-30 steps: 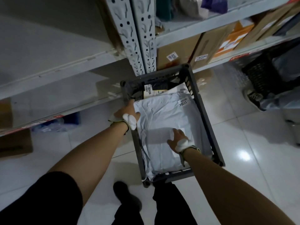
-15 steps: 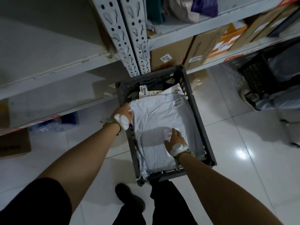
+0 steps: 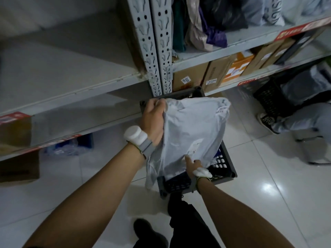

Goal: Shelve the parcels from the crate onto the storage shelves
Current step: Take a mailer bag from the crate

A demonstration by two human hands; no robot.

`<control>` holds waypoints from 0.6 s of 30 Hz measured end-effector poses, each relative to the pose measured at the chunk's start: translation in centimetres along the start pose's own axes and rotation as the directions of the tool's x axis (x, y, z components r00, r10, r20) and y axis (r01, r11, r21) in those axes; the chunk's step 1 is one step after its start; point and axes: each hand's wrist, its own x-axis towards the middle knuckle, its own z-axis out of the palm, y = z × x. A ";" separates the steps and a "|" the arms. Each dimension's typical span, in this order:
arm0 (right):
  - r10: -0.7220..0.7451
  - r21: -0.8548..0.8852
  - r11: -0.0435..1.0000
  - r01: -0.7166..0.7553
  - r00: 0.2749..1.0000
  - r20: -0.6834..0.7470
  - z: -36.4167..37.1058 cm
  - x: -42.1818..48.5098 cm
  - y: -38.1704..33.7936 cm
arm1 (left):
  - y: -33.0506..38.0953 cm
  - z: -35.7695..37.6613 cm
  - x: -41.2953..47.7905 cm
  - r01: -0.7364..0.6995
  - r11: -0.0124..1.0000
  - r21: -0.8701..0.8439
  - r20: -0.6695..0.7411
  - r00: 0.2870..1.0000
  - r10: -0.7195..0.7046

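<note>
A large white plastic parcel (image 3: 193, 129) hangs above the dark grey crate (image 3: 223, 169) on the floor, hiding most of the crate's inside. My left hand (image 3: 154, 119) grips the parcel's upper left edge. My right hand (image 3: 194, 162) holds its lower edge from underneath, thumb on top. The grey metal storage shelves (image 3: 71, 93) stand right behind the crate; the left bay's boards are bare, with an upright post (image 3: 152, 51) between the bays.
The right bay holds cardboard boxes (image 3: 211, 76) on the lower board and bagged parcels (image 3: 211, 24) above. A black crate (image 3: 274, 97) and another person's leg and shoe (image 3: 268, 120) are at the right. A brown box (image 3: 18, 165) sits low left. Glossy white floor tiles lie around my feet.
The white parcel lay flat in the crate before. Both hands have gripped it and lifted it up out of the crate, and the view has tilted up toward the shelves.
</note>
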 end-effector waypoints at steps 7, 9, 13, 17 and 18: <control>-0.228 0.903 0.352 -0.247 0.913 0.339 4.7 -9.7 -5.4 | 13.9 -2.9 -9.2 -0.324 0.941 -0.094 0.118 0.935 0.334; -0.336 0.950 0.197 -0.242 0.894 0.297 6.1 -12.6 -8.3 | 18.7 -4.9 -11.9 -0.398 0.901 -0.175 0.082 0.906 0.416; -0.483 0.964 -0.098 -0.246 0.859 0.169 7.5 -17.8 -14.6 | 27.4 -10.9 -17.1 -0.532 0.776 -0.337 -0.101 0.840 0.532; -0.666 0.941 -0.213 -0.262 0.743 0.056 8.5 -23.7 -18.9 | 31.4 -18.2 -21.2 -0.686 0.666 -0.293 -0.290 0.727 0.622; -0.697 0.940 -0.218 -0.262 0.716 0.038 9.3 -24.9 -19.6 | 31.9 -20.6 -22.0 -0.712 0.649 -0.268 -0.323 0.701 0.636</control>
